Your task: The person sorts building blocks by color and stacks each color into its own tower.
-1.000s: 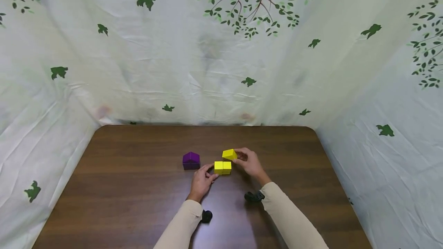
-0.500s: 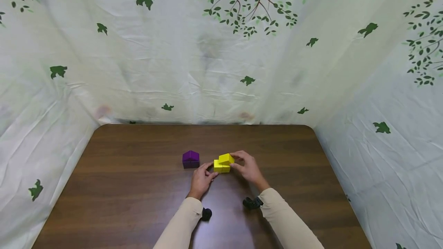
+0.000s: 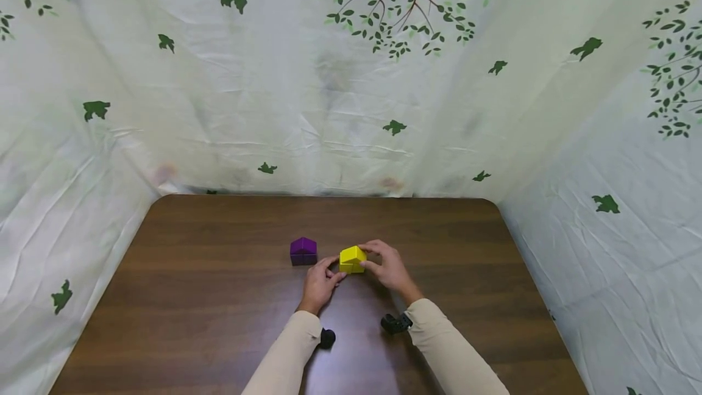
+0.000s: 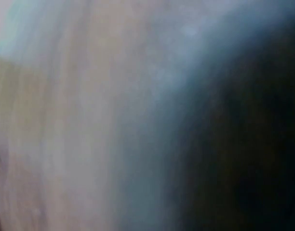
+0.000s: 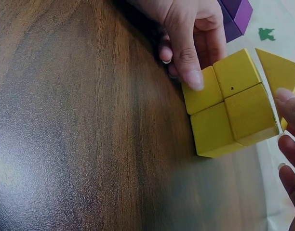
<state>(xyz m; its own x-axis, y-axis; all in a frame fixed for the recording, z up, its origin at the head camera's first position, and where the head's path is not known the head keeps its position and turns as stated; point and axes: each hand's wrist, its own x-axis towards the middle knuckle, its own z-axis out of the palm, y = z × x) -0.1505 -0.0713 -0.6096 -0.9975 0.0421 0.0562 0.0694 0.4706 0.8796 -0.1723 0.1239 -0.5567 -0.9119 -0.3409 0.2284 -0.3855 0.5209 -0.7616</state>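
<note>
Several yellow cubes form a squared stack on the table, with thin seams between them. My left hand holds the stack's left side. Its thumb lies on the near face of a cube, while the fingers reach round behind. Just over the stack, my right hand pinches a yellow triangular block between thumb and fingers. In the right wrist view a narrow gap shows between this block and the cubes. The left wrist view is blurred and shows no clear object.
A purple house-shaped stack with a peaked top stands left of the yellow one, close beyond the left hand. Brown wooden table surrounds them. White cloth with leaf prints hangs behind and at both sides.
My right hand has moved left with the yellow triangular block, from beyond the cubes' right side to over their top. The left hand has stayed at the cubes.
</note>
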